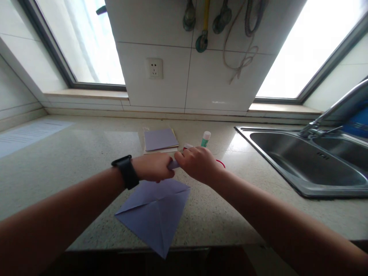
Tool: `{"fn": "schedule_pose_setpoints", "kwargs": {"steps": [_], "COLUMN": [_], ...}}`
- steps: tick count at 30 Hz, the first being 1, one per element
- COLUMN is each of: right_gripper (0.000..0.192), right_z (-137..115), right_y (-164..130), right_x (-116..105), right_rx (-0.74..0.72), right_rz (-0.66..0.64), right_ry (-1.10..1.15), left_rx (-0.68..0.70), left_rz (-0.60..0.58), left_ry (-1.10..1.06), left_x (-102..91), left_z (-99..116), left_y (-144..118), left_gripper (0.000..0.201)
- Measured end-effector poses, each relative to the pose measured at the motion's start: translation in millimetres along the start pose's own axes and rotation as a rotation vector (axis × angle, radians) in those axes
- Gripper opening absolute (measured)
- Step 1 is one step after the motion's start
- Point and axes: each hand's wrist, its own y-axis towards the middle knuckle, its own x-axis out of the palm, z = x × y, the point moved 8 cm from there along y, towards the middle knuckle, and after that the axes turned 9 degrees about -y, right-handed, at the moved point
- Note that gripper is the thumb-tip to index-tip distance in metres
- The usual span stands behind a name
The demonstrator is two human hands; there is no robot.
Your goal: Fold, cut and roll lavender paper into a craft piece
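Note:
My left hand (pixel 156 166), with a black watch on its wrist, is closed around a short pale purple piece (pixel 173 165) that looks like folded or rolled paper. From the other side, the fingers of my right hand (pixel 198 163) are closed on its end. Most of the piece is hidden by the fingers. Below the hands lies a creased purple paper square (pixel 159 214), one corner hanging over the counter's front edge. Behind my right hand stands a glue stick (pixel 206 138) with a white cap. A red loop (pixel 220 163), perhaps a scissors handle, shows beside that hand.
Farther back sits a stack of purple paper (pixel 161 138). A printed sheet (pixel 31 134) lies on the counter (pixel 94 153) at the left. On the right is a steel sink (pixel 304 161) with a faucet (pixel 330 107). The tiled wall carries a socket (pixel 155 69) and pipes.

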Motion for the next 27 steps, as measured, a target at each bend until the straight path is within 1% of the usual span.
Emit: {"fn": "schedule_pose_setpoints", "kwargs": {"steps": [1,2,3,4,6,8,9,10,12,14,15,16,17,18,21,22,24,25,27], "right_gripper": [0.031,0.031,0.028,0.025,0.017,0.009,0.01,0.013,0.017,0.016,0.017,0.018,0.018,0.017,0.012,0.013,0.017,0.019,0.024], "right_z": [-1.1,0.5,4.4,8.4,10.6,4.2,0.6,-1.7,-3.9,-7.4,-8.6,-8.2,-6.4,-3.6,6.9,9.6,11.8,10.3,3.5], "right_y": [0.3,1.0,2.0,2.9,4.0,3.5,2.5,1.1,-3.4,-9.8,-12.2,-13.1,-12.4,-10.4,-3.9,-3.5,-4.2,-4.4,-3.7], "right_x": [0.3,2.5,6.1,11.9,26.5,38.3,42.8,46.7,55.7,63.2,64.9,65.0,63.3,59.5,40.6,34.8,26.1,22.8,15.6], "right_rx": [-0.01,0.005,0.043,0.082,0.112,0.063,0.03,0.007,0.014,0.052,0.077,0.096,0.101,0.085,0.043,0.051,0.069,0.058,0.004], "right_rz": [0.006,-0.009,-0.041,-0.097,-0.25,-0.397,-0.457,-0.505,-0.602,-0.715,-0.75,-0.754,-0.723,-0.658,-0.373,-0.294,-0.183,-0.143,-0.057], "right_ry": [-0.008,0.006,0.048,0.133,0.387,0.632,0.712,0.756,0.86,1.042,1.122,1.159,1.138,1.054,0.618,0.463,0.201,0.108,-0.001], "left_rx": [-0.008,-0.001,0.027,0.073,0.182,0.265,0.299,0.332,0.392,0.416,0.412,0.399,0.375,0.343,0.211,0.166,0.096,0.083,0.12], "left_rz": [-0.088,-0.13,-0.114,-0.042,0.18,0.375,0.435,0.47,0.518,0.553,0.562,0.565,0.564,0.56,0.535,0.518,0.458,0.422,0.362], "left_ry": [-0.103,-0.154,-0.141,-0.062,0.221,0.525,0.648,0.745,0.872,0.923,0.928,0.921,0.903,0.876,0.736,0.675,0.542,0.477,0.375], "left_x": [4.5,6.3,4.4,-0.6,-12.2,-16.2,-14.8,-12.0,-7.3,-5.7,-5.7,-5.9,-6.3,-6.9,-9.3,-9.6,-8.4,-7.2,-5.6], "left_z": [-1.9,-2.1,-0.9,1.7,11.0,21.7,26.2,29.8,35.6,38.6,39.0,38.6,37.3,35.1,23.4,18.0,6.8,2.2,-1.1], "left_y": [1.3,2.1,2.9,3.2,-0.2,-7.8,-11.2,-14.0,-18.7,-22.0,-22.9,-23.3,-23.2,-22.6,-19.4,-17.9,-14.4,-12.7,-10.9], "left_gripper": [0.025,0.025,0.025,0.024,0.02,0.016,0.017,0.019,0.021,0.021,0.02,0.02,0.02,0.02,0.019,0.018,0.022,0.025,0.028]}}
